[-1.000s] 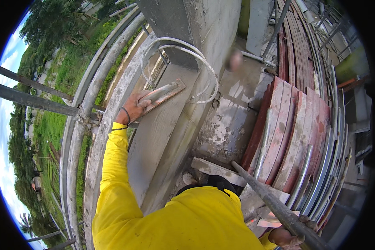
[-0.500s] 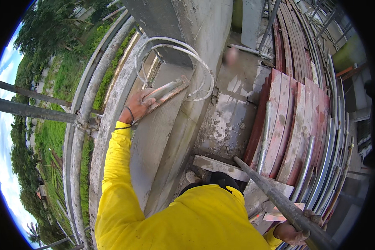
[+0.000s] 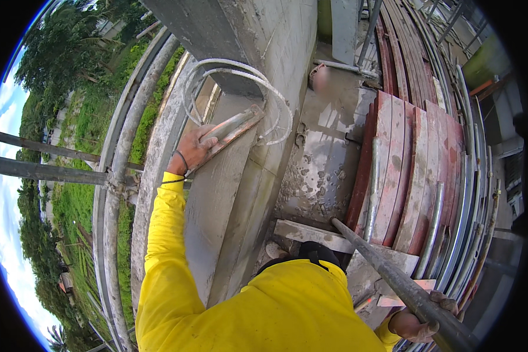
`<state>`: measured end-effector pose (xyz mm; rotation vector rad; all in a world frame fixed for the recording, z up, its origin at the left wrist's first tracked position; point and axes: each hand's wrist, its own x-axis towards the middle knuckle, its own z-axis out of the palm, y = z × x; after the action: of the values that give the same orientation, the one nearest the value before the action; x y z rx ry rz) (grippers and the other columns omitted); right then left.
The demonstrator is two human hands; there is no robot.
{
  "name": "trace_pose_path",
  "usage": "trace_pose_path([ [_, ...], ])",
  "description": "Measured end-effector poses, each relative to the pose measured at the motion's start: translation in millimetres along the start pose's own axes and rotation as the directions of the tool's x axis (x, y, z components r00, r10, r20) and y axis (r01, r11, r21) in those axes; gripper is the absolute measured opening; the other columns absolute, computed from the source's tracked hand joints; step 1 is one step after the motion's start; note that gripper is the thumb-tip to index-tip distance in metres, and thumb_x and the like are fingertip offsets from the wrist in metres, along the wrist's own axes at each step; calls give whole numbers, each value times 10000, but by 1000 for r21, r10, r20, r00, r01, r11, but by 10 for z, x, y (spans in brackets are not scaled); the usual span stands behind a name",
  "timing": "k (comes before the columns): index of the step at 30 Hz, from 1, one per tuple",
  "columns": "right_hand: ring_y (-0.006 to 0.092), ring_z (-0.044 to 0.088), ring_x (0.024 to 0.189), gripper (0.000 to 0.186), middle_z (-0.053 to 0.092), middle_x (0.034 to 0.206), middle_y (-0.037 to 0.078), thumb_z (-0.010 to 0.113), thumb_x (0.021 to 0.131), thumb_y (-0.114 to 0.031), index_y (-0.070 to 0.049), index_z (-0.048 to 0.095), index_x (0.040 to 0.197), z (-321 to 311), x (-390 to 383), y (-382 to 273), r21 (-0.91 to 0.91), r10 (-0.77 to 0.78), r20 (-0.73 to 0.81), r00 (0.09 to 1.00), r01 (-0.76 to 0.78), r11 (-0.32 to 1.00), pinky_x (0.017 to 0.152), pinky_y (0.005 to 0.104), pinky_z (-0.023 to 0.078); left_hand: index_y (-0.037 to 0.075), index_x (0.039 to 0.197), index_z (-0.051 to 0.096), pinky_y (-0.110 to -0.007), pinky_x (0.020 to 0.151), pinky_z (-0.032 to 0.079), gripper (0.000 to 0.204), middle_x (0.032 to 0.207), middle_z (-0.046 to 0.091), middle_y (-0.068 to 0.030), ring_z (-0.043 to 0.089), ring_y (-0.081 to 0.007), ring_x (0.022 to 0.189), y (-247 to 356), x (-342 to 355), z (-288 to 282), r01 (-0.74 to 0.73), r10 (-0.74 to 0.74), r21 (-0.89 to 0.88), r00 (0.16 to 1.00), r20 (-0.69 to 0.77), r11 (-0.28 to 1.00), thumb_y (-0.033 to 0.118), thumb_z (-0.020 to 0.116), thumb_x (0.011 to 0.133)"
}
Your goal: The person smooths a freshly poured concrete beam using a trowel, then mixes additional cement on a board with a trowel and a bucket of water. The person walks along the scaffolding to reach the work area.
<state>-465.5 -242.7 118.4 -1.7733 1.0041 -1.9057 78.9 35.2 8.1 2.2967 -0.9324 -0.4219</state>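
My left hand (image 3: 192, 151) is closed around the near end of a long, narrow plastering float (image 3: 236, 134), worn and smeared with cement. The float lies slanted on the grey, smooth-plastered top of a concrete ledge (image 3: 208, 202), close to the foot of a concrete column (image 3: 229, 50). A looped pale cable (image 3: 288, 111) hangs about the float's far end. At the lower right, my right hand (image 3: 416, 325) grips a thick grey metal pipe (image 3: 387, 266), which slants up and away past my body. The fingers wrap around it.
Scaffold pipes (image 3: 47, 169) run along the open left side, with greenery far below. Stacked reddish planks (image 3: 393, 170) and metal pipes (image 3: 468, 193) fill the right. Wet, muddy floor (image 3: 320, 176) lies between, with a board (image 3: 311, 234) across it.
The view has shifted slightly. My left hand and the float stay at nearly the same place on the ledge, and my right hand still holds the pipe.
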Motion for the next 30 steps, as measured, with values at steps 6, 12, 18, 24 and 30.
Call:
trace_pose_path([
  [6, 249, 589, 791, 570, 579, 982, 147, 644, 970, -476, 25, 508, 1203, 1, 2, -23, 18, 13, -12, 1000, -13, 1000, 676, 345, 504, 25, 1311, 653, -384, 1005, 484, 371, 1202, 715, -192, 669, -316, 1110, 94, 79, -33, 14, -14, -19, 1000, -18, 1000, 184, 646, 976],
  [12, 257, 614, 815, 554, 605, 978, 164, 650, 990, -435, 48, 525, 1231, -103, -17, 60, 79, 42, -5, 999, -41, 996, 687, 345, 513, 12, 1307, 653, -382, 1013, 480, 370, 1197, 712, -181, 665, -308, 1109, 106, 175, -8, -59, 60, -17, 997, 37, 998, 158, 650, 967],
  [18, 220, 553, 554, 540, 577, 789, 123, 514, 1000, -515, 18, 590, 1044, -139, 56, 393, -53, -60, -250, 966, 48, 997, 406, 321, 428, 14, 1326, 646, -386, 1021, 479, 380, 1214, 709, -175, 657, -287, 1123, 101, 212, -110, -52, 57, -54, 993, 101, 997, 140, 657, 967],
  [24, 228, 544, 534, 557, 579, 753, 146, 534, 1000, -502, 52, 590, 1014, 134, 143, 146, -72, -297, -70, 952, 292, 954, 408, 319, 426, 26, 1334, 650, -383, 1030, 479, 382, 1243, 710, -164, 655, -268, 1132, 0, 51, -267, 24, -24, -35, 1000, 4, 999, 153, 675, 975],
  [30, 223, 528, 536, 549, 577, 746, 148, 507, 1013, -492, 42, 614, 945, 46, 138, 230, -97, -328, -26, 944, 324, 941, 412, 317, 416, 26, 1300, 670, -391, 1013, 488, 376, 1183, 728, -148, 664, -278, 1112, -106, -112, -158, 30, -27, -50, 998, 60, 998, 143, 698, 944],
])
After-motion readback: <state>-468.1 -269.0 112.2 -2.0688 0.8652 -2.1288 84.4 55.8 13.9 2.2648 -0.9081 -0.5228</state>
